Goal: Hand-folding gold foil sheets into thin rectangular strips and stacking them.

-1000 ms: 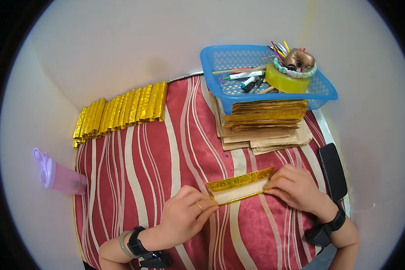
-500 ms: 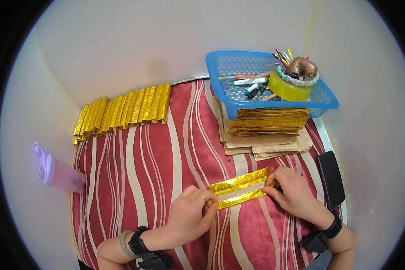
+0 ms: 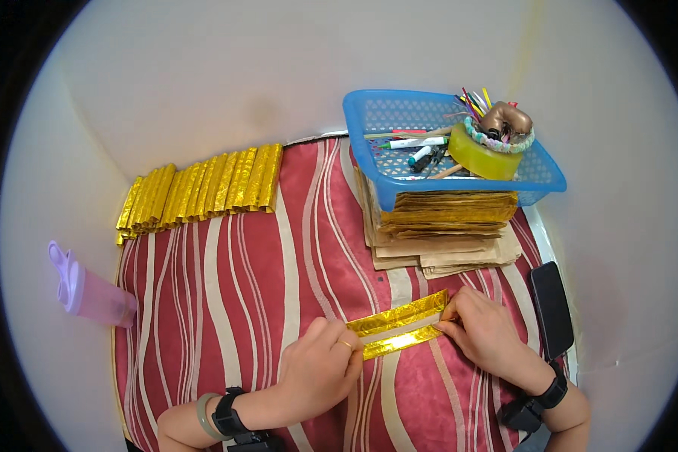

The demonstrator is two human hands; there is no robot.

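Observation:
A sheet of gold foil paper (image 3: 396, 317) lies on the striped cloth in front of me, its two long edges turned inward with a narrow pale strip between them. My left hand (image 3: 320, 371) pinches the left end, fingers closed and partly hiding that end. At the right end, my right hand (image 3: 484, 331) grips the paper between thumb and fingers. Beyond it stands a stack of gold and tan paper sheets (image 3: 452, 215), partly under a blue basket (image 3: 392, 184). At the far left, several folded gold paper strips (image 3: 203, 188) lie side by side in a row.
Red cloth with cream wavy stripes (image 3: 320, 264) covers the surface. Inside the basket are markers (image 3: 414, 142) and a yellow tape roll (image 3: 486, 157). A pale purple bottle (image 3: 94, 294) is by the left wall, and a black phone (image 3: 552, 310) lies along the right edge.
The turned-in edges of the gold foil paper are closer together, so the pale strip between them looks narrower. Both hands keep hold of its ends. The whole view has shifted slightly.

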